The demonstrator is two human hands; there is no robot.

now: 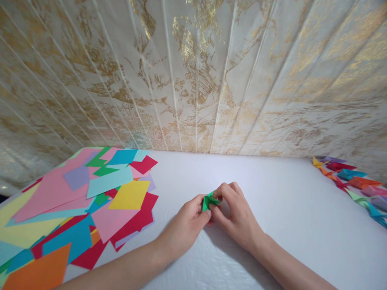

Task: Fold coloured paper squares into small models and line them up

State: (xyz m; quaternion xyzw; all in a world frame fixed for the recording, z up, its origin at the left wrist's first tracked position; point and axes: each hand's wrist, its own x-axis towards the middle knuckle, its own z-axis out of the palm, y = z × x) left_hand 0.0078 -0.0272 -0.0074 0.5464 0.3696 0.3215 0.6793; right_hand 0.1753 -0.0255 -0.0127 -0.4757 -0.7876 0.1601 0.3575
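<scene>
A small piece of folded green paper [209, 201] is held between my two hands, just above the white table. My left hand [190, 217] pinches its left and lower side, with the thumb lying along the near edge. On the other side, my right hand [235, 209] has thumb and forefinger closed on the right part of the paper. Pointed flaps stand out from the fold. The fingers cover part of it, so its full shape is hidden.
Loose coloured sheets, such as a yellow sheet [129, 195] and an orange sheet [39, 268], overlap across the table's left side. Several folded paper figures [359, 183] lie in rows at the far right. Behind the white table [178, 173] hangs a gold-patterned curtain [193, 80].
</scene>
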